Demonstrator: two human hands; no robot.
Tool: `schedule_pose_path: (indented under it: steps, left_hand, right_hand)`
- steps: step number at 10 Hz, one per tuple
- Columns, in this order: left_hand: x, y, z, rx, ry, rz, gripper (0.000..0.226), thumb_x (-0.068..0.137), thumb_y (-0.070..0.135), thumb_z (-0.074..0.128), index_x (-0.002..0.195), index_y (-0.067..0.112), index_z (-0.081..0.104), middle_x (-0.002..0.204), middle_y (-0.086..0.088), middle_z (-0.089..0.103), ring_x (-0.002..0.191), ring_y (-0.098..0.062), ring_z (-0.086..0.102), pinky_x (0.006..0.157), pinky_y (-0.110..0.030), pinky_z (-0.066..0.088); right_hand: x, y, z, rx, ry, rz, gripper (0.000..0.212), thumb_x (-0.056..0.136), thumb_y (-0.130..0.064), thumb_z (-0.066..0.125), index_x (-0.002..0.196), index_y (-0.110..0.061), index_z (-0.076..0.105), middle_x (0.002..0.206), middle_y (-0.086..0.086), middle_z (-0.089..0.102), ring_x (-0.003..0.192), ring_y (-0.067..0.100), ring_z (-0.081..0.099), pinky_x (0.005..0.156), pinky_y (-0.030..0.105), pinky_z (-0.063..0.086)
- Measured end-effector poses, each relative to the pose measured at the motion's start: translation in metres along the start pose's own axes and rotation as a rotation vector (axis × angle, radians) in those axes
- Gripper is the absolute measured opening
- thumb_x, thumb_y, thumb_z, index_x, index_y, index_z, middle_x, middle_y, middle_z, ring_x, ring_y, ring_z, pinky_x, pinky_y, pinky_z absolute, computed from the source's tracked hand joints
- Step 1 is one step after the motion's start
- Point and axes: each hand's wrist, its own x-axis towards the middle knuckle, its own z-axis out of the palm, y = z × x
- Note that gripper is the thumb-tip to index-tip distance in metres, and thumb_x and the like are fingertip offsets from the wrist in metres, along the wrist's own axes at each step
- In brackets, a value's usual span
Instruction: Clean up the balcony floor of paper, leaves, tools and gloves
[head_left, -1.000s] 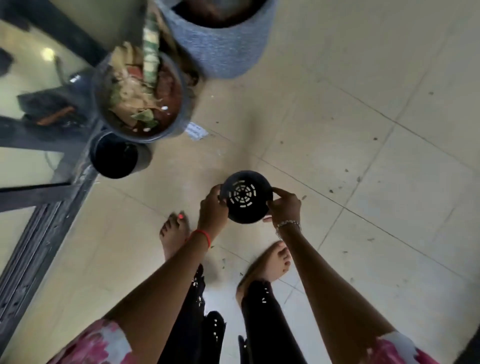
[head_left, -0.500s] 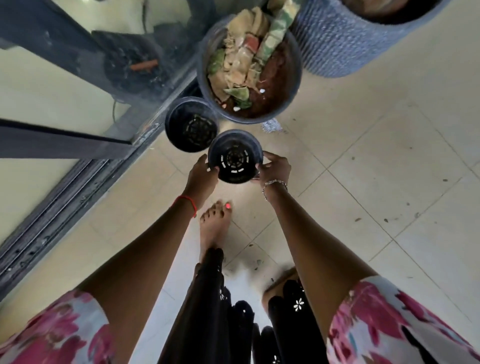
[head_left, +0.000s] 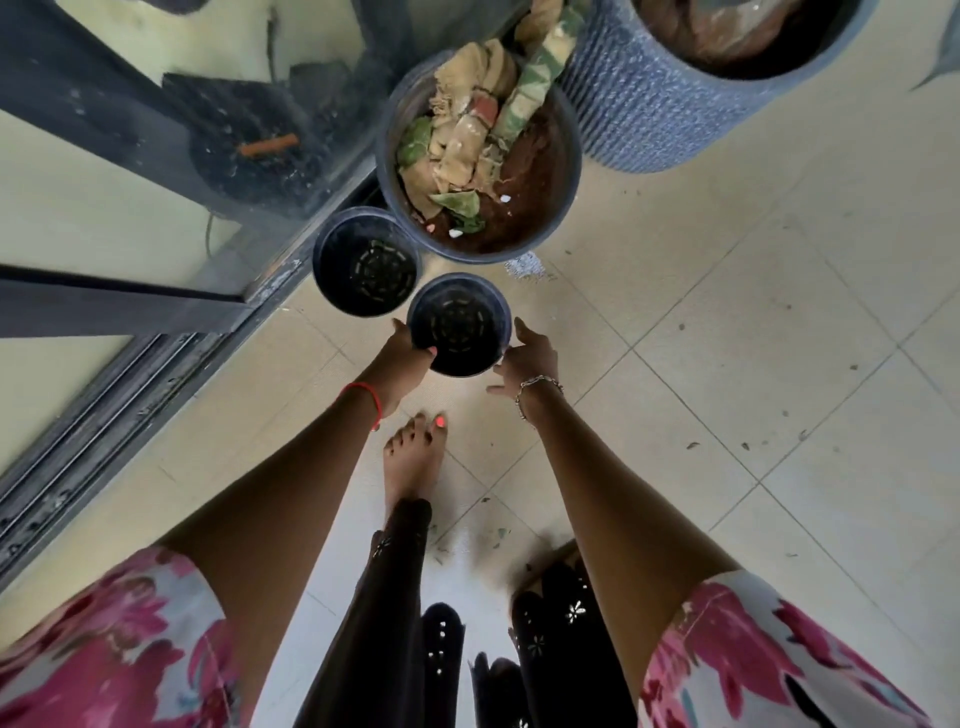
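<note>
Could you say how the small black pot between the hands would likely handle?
Probably light: the small black pot is empty, seemingly thin plastic with drainage slots. Likely stiff enough, yet easily tipped with nothing weighing it down.

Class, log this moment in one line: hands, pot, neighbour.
left hand grips small black pot rim | right hand open against its side | empty black pot adjacent | set down: cannot tell

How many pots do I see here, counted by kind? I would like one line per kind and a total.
Small empty black pots: 2, the nearer pot and the farther pot
Dark pot with soil and leaves: 1
Grey ribbed planter: 1
Total: 4
</note>
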Motion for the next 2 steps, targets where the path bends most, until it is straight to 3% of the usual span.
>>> schedule_pose_path:
  steps: [1,2]
  left_hand:
    - [0.036,-0.018,0.004,-0.039,0.044,-0.062,0.082,0.082,0.073,0.037,0.137,0.012,0.036,0.138,-0.002,0.048,0.121,-0.016,0.044,0.088,-0.011,0.03]
    - [-0.021,0.067,-0.015,0.03,0.091,-0.111,0.068,0.083,0.055,0.059,0.123,0.003,0.043,0.119,-0.013,0.054,0.112,-0.025,0.048,0.08,-0.027,0.041]
  right_hand:
    - [-0.011,-0.001,-0.015,-0.31,-0.031,-0.026,0.063,0.089,0.007,0.039,0.146,-0.012,0.022,0.145,0.017,0.034,0.126,0.036,0.043,0.099,0.05,0.043]
    - [-0.037,-0.003,-0.038,-0.506,-0.064,-0.009,0.065,0.091,0.005,0.036,0.149,-0.012,0.01,0.147,0.019,0.031,0.129,0.035,0.041,0.103,0.043,0.041]
